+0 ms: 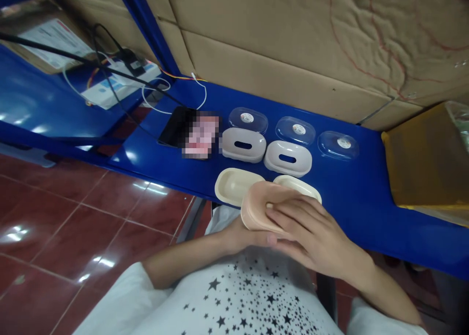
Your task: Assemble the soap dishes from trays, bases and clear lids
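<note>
- The peach soap-dish shell [258,205] is an oval, smooth, matte plastic piece with rounded edges, held low in the centre of the frame, just over the near edge of the blue table [351,203].
- The right hand [311,232] lies over it, fingers spread and pressed on its surface.
- The left hand [240,237] grips it from beneath, mostly hidden.
- Just behind it sit two cream trays [234,186], then two grey slotted inserts [244,144] and three clear lids [298,129].

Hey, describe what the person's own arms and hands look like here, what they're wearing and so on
Both hands are bare: no gloves, rings or watch visible on the left hand or right hand. The forearms are uncovered. Short white sleeves show near the bottom edge, part of a white shirt printed with small black stars.
</note>
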Demonstrator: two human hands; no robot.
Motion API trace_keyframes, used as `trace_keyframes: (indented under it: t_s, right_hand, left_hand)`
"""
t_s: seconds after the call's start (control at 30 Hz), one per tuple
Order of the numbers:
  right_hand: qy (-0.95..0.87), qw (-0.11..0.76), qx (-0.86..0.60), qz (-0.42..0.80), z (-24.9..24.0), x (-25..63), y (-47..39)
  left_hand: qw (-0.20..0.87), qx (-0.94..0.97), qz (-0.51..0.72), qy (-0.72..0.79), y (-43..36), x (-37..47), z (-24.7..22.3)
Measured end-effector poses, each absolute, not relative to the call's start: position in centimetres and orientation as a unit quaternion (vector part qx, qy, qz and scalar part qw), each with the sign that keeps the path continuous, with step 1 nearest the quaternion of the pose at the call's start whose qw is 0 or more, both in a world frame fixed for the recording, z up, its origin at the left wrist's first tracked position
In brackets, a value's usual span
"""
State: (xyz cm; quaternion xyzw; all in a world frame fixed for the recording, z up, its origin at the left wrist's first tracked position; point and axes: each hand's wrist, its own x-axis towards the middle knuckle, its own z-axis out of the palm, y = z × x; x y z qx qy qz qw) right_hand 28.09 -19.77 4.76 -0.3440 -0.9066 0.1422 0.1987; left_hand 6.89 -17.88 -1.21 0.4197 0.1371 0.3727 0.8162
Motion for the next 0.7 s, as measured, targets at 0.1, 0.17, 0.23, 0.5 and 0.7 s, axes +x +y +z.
trace_keyframes:
  t_s: [0.1,0.17,0.23,0.5,0.7]
  right_hand:
    - [-0.886,0.255,-0.353,0.159,3.6,27.0,-20.2]
    - [-0.873,0.293,-0.347,0.179,3.3,27.1,-19.9]
    - [-0.863,0.326,-0.343,0.178,3.3,27.4,-19.9]
    - [-0.788,0.333,-0.515,-0.055,3.5,34.5,-20.4]
    - [-0.792,0.234,-0.563,-0.022,-1.1,43.5,-16.3]
  left_hand:
    - [0.826,0.425,0.35,0.124,-17.6,6.9,0.1]
    - [0.832,0.43,0.329,0.119,-17.6,7.1,0.8]
    - [0.833,0.428,0.331,0.117,-17.8,7.2,1.0]
    - [0.879,0.36,0.27,0.159,-19.6,7.2,-2.8]
    - [0.897,0.374,0.194,0.133,-19.7,7.7,-3.5]
